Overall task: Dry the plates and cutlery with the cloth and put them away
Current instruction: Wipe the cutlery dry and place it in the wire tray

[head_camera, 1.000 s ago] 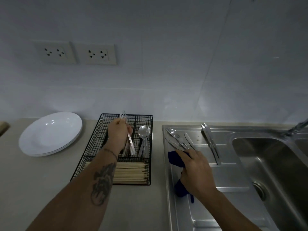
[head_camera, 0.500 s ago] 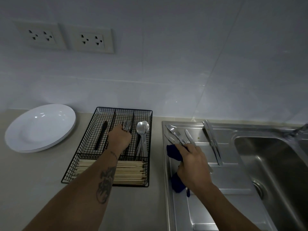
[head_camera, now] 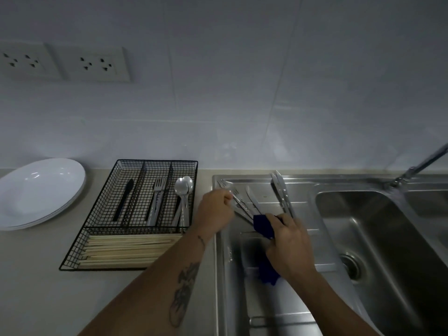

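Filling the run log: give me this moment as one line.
left hand: pinches fork on drainboard | right hand: holds cloth | stage: picking up cutlery to dry

Up on the white tiled wall (head_camera: pixel 242 81), two double sockets (head_camera: pixel 97 65) sit side by side at the left. Down on the beige countertop (head_camera: pixel 36 275), chopsticks (head_camera: pixel 131 249) lie bundled across a near compartment. At the right, a steel sink basin (head_camera: pixel 392 238) shows its drain (head_camera: pixel 352 266), with the tap (head_camera: pixel 421 166) angling in above it.
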